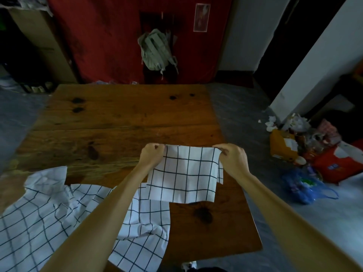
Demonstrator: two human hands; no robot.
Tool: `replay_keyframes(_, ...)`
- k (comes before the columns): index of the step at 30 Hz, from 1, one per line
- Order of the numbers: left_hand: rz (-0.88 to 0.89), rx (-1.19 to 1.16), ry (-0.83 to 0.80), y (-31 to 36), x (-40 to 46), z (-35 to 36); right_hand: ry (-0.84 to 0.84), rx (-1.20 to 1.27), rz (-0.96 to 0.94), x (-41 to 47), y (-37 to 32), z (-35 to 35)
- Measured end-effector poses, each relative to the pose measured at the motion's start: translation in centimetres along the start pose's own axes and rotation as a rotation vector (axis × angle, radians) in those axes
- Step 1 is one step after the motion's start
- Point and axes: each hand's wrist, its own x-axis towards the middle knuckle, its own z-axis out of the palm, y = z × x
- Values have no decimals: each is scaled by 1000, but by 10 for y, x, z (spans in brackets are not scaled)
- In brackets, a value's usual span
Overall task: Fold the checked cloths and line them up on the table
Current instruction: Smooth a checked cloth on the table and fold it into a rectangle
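Note:
A white cloth with a black check hangs doubled over above the wooden table. My left hand pinches its top left corner and my right hand pinches its top right corner, so the top edge is stretched between them. Its lower edge hangs just above the table top. A crumpled heap of more checked cloths lies on the near left part of the table, partly under my left forearm.
The table's far half is bare wood with dark knots. A grey backpack hangs on a dark chair against a red backdrop beyond the far edge. Bags and rubbish are piled on the floor to the right. A cardboard box stands far left.

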Motion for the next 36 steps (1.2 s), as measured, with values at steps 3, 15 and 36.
replay_keyframes(3,-105,-90,-5,0,1,1,-49,159,49,3,-1,3)
replay_keyframes(15,6,-167,-142,-11,-8,-3,-50,586,369,18,-16,-1)
replay_keyframes(36,-355,-608,-21,15,4,29,-22,280,53,26,14,-21)
